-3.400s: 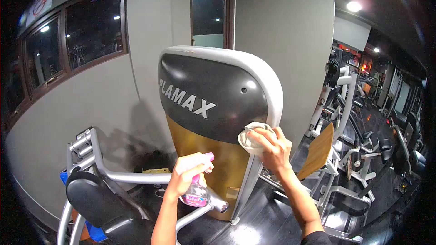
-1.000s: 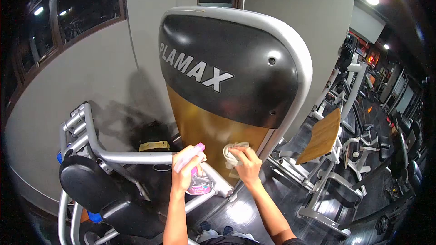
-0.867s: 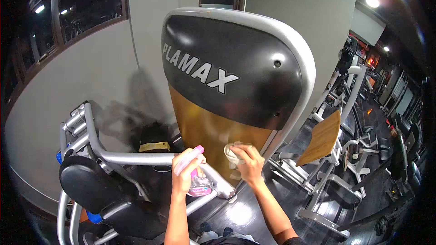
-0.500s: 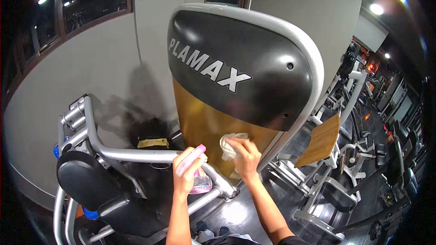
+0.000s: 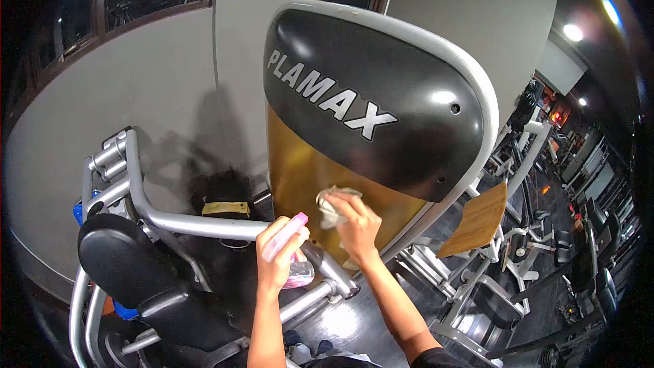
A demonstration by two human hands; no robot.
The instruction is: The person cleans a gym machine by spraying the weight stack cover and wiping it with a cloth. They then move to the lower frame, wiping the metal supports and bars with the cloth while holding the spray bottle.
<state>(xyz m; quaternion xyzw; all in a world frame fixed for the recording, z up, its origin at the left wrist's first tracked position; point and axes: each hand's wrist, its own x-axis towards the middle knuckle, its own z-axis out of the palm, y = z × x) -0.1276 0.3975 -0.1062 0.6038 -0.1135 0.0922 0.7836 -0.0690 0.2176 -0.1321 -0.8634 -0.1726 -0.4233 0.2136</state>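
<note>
Right hand (image 5: pixel 359 226): cloth (image 5: pixel 328 211), apparently against gold panel (image 5: pixel 294 157); left hand (image 5: pixel 273 262): spray bottle (image 5: pixel 300 275)

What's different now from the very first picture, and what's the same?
The right hand has moved the cloth from the dark panel's lower right corner down and left, over the gold panel. The camera looks further down too. Nothing was picked up or let go: the left hand holds the spray bottle as before.
</note>
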